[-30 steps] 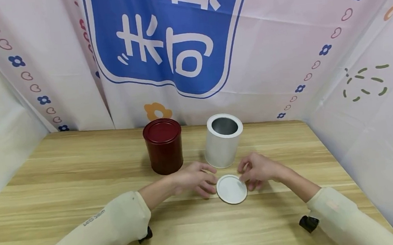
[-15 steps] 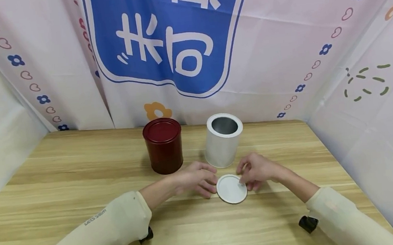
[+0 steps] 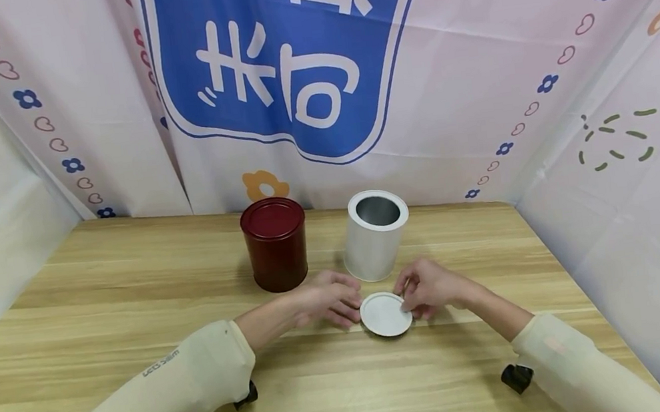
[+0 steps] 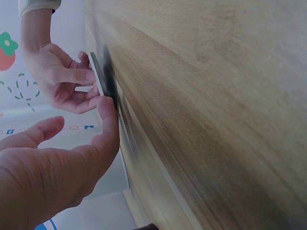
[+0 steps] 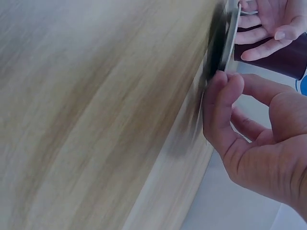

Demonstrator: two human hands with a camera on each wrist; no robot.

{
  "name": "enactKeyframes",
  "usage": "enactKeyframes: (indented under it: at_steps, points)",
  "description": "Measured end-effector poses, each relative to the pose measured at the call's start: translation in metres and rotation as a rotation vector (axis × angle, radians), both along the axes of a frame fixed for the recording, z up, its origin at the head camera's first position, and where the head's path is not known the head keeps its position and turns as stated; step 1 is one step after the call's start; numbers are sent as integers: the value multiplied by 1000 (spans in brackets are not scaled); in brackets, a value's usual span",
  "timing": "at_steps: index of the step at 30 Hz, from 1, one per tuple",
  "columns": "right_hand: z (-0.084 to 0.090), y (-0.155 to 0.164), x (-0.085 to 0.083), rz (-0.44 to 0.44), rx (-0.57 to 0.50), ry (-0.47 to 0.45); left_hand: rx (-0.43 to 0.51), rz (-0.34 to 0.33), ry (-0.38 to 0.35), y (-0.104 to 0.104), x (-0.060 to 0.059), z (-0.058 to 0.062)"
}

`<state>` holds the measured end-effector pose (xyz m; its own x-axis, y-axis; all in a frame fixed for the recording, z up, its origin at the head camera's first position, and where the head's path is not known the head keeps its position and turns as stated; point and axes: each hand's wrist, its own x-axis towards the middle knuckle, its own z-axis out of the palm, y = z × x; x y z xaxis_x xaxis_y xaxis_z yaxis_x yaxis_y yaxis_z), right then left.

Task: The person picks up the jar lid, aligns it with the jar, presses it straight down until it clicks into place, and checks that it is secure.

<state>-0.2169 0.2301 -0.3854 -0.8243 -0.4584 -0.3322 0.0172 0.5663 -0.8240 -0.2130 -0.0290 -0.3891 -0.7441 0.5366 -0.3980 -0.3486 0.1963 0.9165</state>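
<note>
A round white lid (image 3: 386, 314) is raised slightly off the wooden table, its dark shadow beneath it in both wrist views. My right hand (image 3: 433, 284) pinches its right edge between thumb and fingers. At the opposite edge, my left hand (image 3: 323, 299) has its fingers extended; in the left wrist view one fingertip (image 4: 106, 103) meets the lid's rim (image 4: 97, 74). Just behind the lid stands a white can (image 3: 371, 249), open at the top with a grey interior. To its left is a dark red can (image 3: 277, 255) with its lid on.
Both cans stand upright near the back of the wooden table (image 3: 326, 394). A printed cloth wall (image 3: 452, 99) rises directly behind them, and more cloth (image 3: 622, 229) closes in the right side. Bare wood lies in front of the hands.
The right thumb and fingers have closed on the lid's edge. The lid has come up off the table and shifted slightly left. Both cans have stayed in place.
</note>
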Motion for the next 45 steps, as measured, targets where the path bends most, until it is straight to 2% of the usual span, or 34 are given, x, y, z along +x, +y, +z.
enactKeyframes:
  at_steps: [5, 9, 16, 20, 30, 38, 45]
  points:
    - [3, -2, 0, -52, -7, -31, 8, 44, -4, 1, -2, -1]
    - [5, -4, 0, -79, -13, -42, 26, 53, -2, 1, -3, -2]
    - [6, -5, 1, -86, -40, -42, 57, 55, -1, 2, -3, -1]
    - [8, -8, 3, -77, -60, -36, 69, 69, 26, 2, -2, 1]
    - [16, -13, 7, -58, -92, -5, 32, 82, 86, -1, -3, 10]
    - [23, -16, 8, -79, -125, -41, 51, 61, 107, -4, -4, 15]
    - [33, -16, 9, -102, -149, -8, 55, 49, 140, -7, -4, 27]
